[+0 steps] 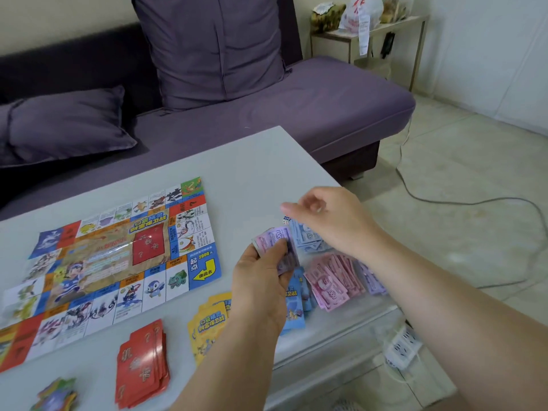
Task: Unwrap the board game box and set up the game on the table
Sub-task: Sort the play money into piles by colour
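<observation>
Counting from my end of the bench: one small mixed-colour card pile sits way off to the near left of my left grip. Then there's one red deck with question marks, fanned a bit, and one yellow deck just left of that wrist. One blue deck sits right beside the left grip, partly hidden behind it. So four card piles.

Left grip is curled round a wad of purple notes, thumb on top. Loose money on the bench makes three heaps:
- pink notes just right of the left grip
- lilac notes half hidden under my right forearm
- pale blue notes straight under the right grip

Right grip hovers over them with fingers loosely curled and forefinger sticking out. There's nothing in it that I can see, though it's a bit blurred. One white die with blue dots lies just below that fingertip, next to the pale blue heap.

The game board, one sheet, lies flat and unfolded well left of both grips. Beyond the bench there's one purple sofa with two cushions.
</observation>
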